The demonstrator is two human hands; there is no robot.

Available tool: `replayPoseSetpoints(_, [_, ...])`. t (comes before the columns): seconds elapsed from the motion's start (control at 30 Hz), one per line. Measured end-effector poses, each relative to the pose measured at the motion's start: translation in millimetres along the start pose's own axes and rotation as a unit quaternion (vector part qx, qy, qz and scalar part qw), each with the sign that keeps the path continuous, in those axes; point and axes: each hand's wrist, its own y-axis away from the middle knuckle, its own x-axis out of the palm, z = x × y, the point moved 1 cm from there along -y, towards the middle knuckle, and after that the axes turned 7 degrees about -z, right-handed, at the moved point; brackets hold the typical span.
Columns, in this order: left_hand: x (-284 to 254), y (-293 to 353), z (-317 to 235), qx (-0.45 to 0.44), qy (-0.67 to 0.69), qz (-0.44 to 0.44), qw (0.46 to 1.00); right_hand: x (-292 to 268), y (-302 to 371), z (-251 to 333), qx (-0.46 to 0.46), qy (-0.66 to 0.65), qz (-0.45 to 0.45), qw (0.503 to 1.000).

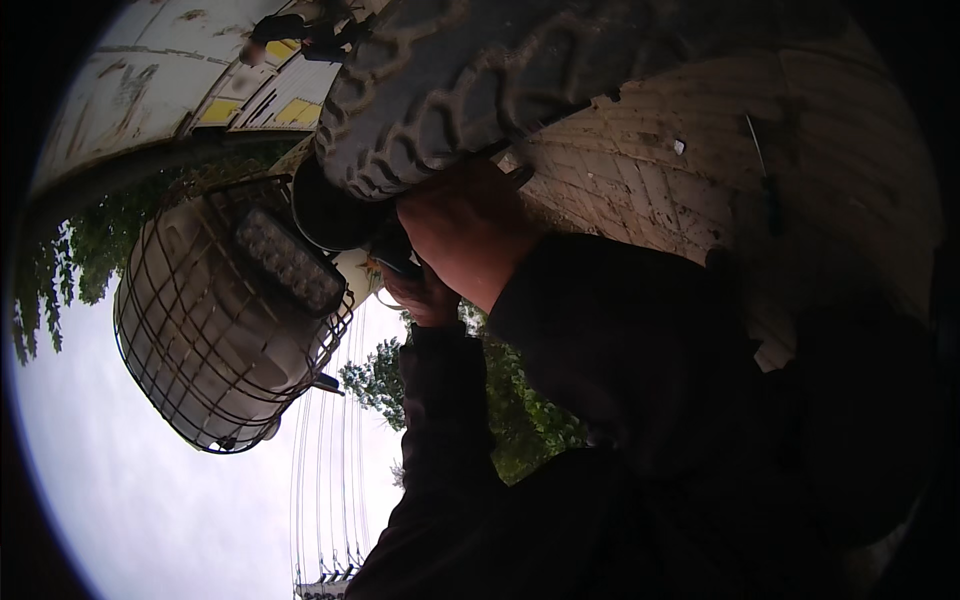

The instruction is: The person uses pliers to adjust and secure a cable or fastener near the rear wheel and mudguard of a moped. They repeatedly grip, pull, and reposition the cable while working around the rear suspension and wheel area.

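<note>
A thick, knobby tyre fills the upper middle. Right under its tread is my right hand, back toward me, its fingers curled and mostly hidden; a short dark end sticks out beside it. My left hand lies just below and to the left, closed around a dark part that I cannot make out. Next to the hands, a dark round part sits against the tyre. Left of it is a large lamp behind a wire cage, with a rectangular LED light fixed on it.
Brick paving spreads to the right, with a thin rod and a small white scrap on it. A person is in the background at the upper left, near a pale wall. Trees and overhead wires stand against the sky.
</note>
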Motion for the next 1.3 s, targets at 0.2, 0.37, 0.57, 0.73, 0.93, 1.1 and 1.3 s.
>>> replayPoseSetpoints(0.2, [2,-5,-22,-0.030,-0.021,-0.012,0.999,-7,0,-2,-0.021,0.000,0.036,0.999])
replayPoseSetpoints(0.37, [6,-9,-35,-0.028,-0.002,-0.007,1.000,-6,-1,-2,-0.012,-0.024,-0.016,1.000])
replayPoseSetpoints(0.57, [4,-18,-52,0.012,-0.004,0.028,1.000,-6,-1,-11,-0.036,-0.006,-0.022,0.999])
replayPoseSetpoints(0.73, [5,-19,-58,0.028,-0.015,0.017,0.999,-5,0,-15,-0.038,-0.004,-0.031,0.999])
replayPoseSetpoints(0.93, [2,-12,-42,0.012,-0.030,0.012,0.999,-14,-2,-10,-0.008,-0.026,0.033,0.999])
replayPoseSetpoints(1.1, [0,-5,-27,0.032,-0.074,0.007,0.997,-25,-3,1,-0.017,0.019,0.036,0.999])
replayPoseSetpoints(1.3, [0,-8,-18,0.050,-0.026,0.051,0.997,-23,-5,4,-0.039,0.019,-0.044,0.998])
